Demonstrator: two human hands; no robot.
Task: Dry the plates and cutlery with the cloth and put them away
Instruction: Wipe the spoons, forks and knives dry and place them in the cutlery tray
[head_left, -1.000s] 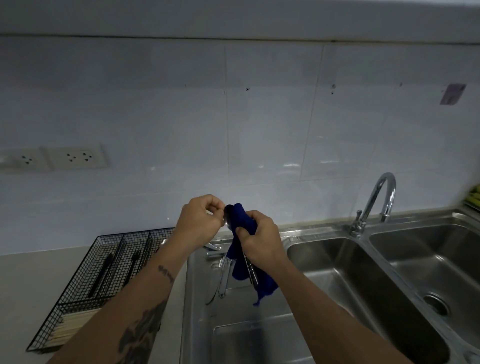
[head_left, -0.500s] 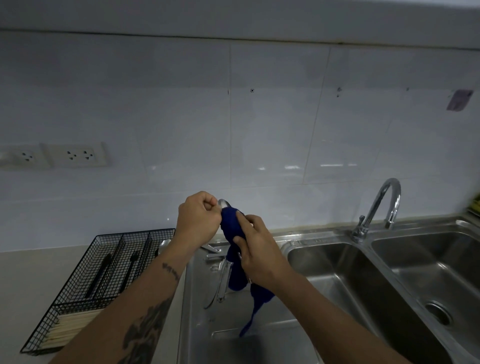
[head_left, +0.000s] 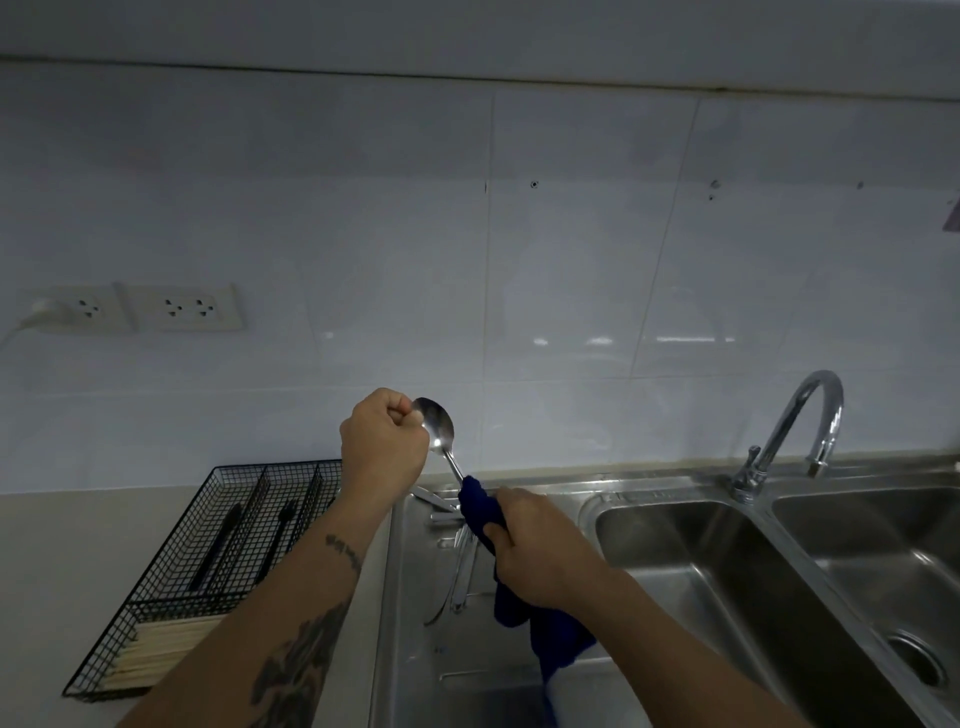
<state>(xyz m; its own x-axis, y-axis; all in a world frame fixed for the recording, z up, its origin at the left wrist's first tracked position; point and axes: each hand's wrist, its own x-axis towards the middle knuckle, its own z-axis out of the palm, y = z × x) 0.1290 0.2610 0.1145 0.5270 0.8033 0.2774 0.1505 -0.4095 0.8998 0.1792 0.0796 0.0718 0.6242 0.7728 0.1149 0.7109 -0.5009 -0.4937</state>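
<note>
My left hand (head_left: 383, 448) pinches the bowl end of a metal spoon (head_left: 439, 431), held up in front of the wall tiles. Its handle slants down to the right into a dark blue cloth (head_left: 483, 512), which my right hand (head_left: 535, 550) grips around the handle. The cloth's loose end hangs down below my right wrist. Several more pieces of metal cutlery (head_left: 460, 569) lie on the steel draining board (head_left: 415, 649) under my hands. A black wire cutlery tray (head_left: 218, 545) stands on the counter at the left, with dark utensils and pale chopsticks in its compartments.
A double steel sink (head_left: 701, 566) fills the lower right, with a curved chrome tap (head_left: 795, 426) behind it. Wall sockets (head_left: 182, 309) sit on the tiled wall at the left, one with a plug in it. A beige counter (head_left: 57, 561) lies left of the tray.
The cloth has slid down from the spoon's bowl to its handle, so the bowl now shows bare. My right hand moved down and right; my left hand stayed up holding the bowl end.
</note>
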